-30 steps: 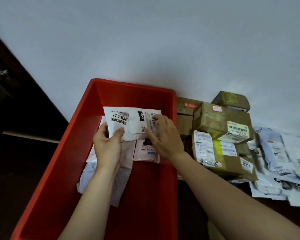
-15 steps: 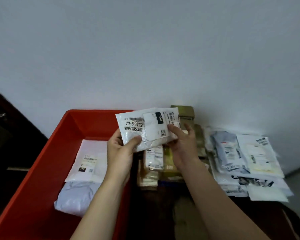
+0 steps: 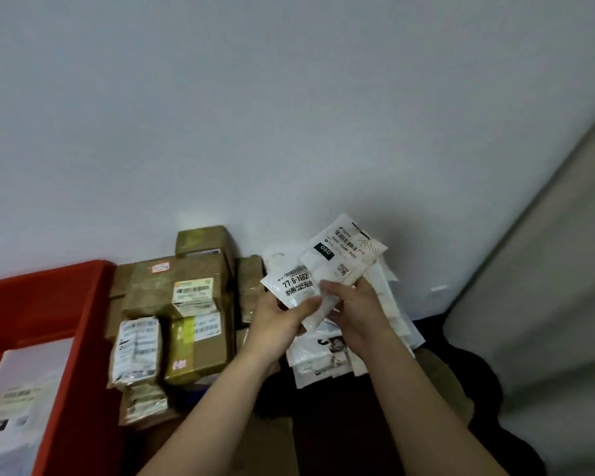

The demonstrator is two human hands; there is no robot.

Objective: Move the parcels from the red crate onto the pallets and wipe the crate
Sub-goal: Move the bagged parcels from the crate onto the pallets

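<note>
Parcel (image 3: 298, 285), white mailer, 1 item: held at centre right of the frame. Our left hand (image 3: 275, 316) pinches its lower corner and our right hand (image 3: 354, 310) grips its lower edge.

Change: 1 second ago it lay inside the red crate (image 3: 49, 290); now it hangs above the pile of soft bags (image 3: 327, 353), right of the brown boxes (image 3: 182, 304). We judge that setting it down comes next.

Remaining: pale parcels (image 3: 18, 400) in the crate at lower left, cut off by the frame edge, count unclear. Wiping not yet begun.

Pallets: hidden beneath the stock.
</note>
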